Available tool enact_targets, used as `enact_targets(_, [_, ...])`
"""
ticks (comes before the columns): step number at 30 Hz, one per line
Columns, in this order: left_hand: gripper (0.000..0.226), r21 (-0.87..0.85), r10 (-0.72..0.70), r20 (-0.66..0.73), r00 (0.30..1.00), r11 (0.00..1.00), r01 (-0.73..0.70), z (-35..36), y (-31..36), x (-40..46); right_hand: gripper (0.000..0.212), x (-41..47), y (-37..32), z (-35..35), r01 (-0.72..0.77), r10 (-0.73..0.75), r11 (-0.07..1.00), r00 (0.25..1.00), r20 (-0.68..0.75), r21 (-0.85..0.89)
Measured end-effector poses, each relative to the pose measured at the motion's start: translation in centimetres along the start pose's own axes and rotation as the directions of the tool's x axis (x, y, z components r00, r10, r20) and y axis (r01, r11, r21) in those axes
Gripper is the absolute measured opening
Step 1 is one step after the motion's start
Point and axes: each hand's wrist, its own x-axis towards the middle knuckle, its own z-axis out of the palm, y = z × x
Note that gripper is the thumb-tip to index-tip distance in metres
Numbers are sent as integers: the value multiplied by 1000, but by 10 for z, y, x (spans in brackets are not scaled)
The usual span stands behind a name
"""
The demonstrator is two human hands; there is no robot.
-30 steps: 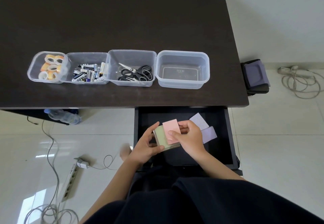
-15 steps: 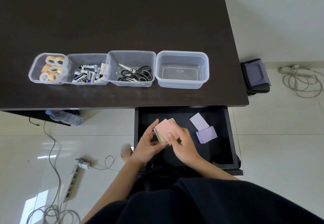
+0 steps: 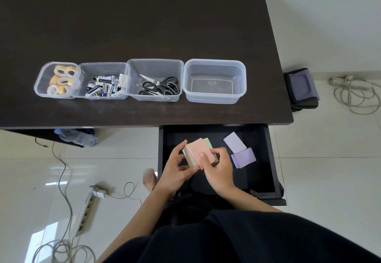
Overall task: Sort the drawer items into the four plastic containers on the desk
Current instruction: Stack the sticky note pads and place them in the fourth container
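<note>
1. Both hands hold a stack of note pads (image 3: 199,152) over the open drawer (image 3: 266,159), pink pad on top, pale green ones under it.
2. The left hand (image 3: 175,170) curls round the stack's left edge and underside; the right hand (image 3: 218,168) pinches the near right side, thumb on the pink face.
3. The pads look light and stiff as blocks, but they are separate, so they can slide on each other or fan out. I judge that squeezing the stack from opposite edges is safer than lifting by the top pad.
4. Two purple pads (image 3: 243,157) lie in the drawer, just right of the hands.
5. The empty tub (image 3: 214,97), rightmost of four on the desk (image 3: 144,25), seems meant for the pads; the others hold tape (image 3: 60,80), batteries (image 3: 105,87) and scissors (image 3: 159,86).
</note>
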Motion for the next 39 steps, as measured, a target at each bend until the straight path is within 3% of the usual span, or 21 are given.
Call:
enact_targets(15, [68,-37,-23,-2,1000,999,22,0,11,-4,26,2,-11,2,-78,78,997,997,7,-6])
enact_targets(20, [50,-108,-61,-33,998,992,57,-1,13,-4,29,2,-11,3,-51,52,998,998,24,-36])
enact_targets(27, [49,-10,-50,-80,996,999,49,-1,17,-3,27,2,-10,1,36,-32,998,997,73,-55])
enact_targets(34, [55,99,32,-97,995,995,-22,-1,13,1,23,2,-13,-1,1,-3,1000,993,117,12])
enact_targets(39, [46,93,31,-45,999,995,-27,1,15,1,22,5,-13,-1,2,-4,1000,994,106,15])
